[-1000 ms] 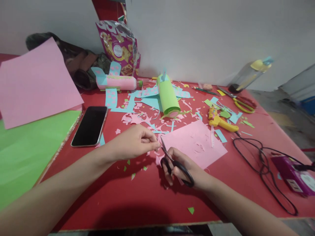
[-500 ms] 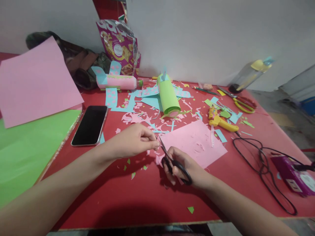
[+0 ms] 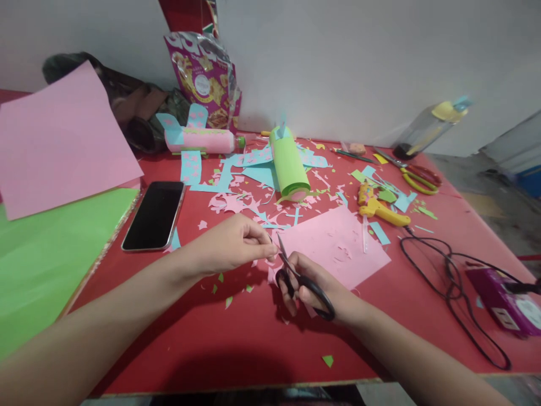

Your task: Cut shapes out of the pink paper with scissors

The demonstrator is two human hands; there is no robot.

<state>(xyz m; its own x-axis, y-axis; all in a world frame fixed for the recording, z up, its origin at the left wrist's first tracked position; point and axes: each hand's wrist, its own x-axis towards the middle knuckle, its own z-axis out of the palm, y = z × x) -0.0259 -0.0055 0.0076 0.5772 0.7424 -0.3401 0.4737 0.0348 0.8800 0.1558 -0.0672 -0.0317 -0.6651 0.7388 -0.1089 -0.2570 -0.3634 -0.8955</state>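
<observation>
My right hand (image 3: 325,287) holds black-handled scissors (image 3: 318,294), fingers through the loops. The blades are parted and point up and left at my left fingertips. My left hand (image 3: 236,242) is closed in a pinch on a tiny piece of pink paper, mostly hidden by the fingers. Under and beyond the scissors lies a pink sheet (image 3: 325,242) with small pink bits on it. Pink scraps (image 3: 230,203) are strewn behind my left hand. Farther back stands a green paper-wrapped tube (image 3: 289,163) with blue wings; a pink paper-wrapped bottle (image 3: 203,140) with blue fins lies to its left.
At left are a phone (image 3: 154,217), a large pink sheet (image 3: 63,146) and a green sheet (image 3: 54,265). A yellow glue gun (image 3: 382,214) with a looping black cord (image 3: 452,282), other scissors (image 3: 422,177) and a purple box (image 3: 502,301) are at right. A snack bag (image 3: 205,84) stands behind.
The scissors have shifted slightly right and the blades have opened wider. My left hand keeps its pinch and has edged slightly right.
</observation>
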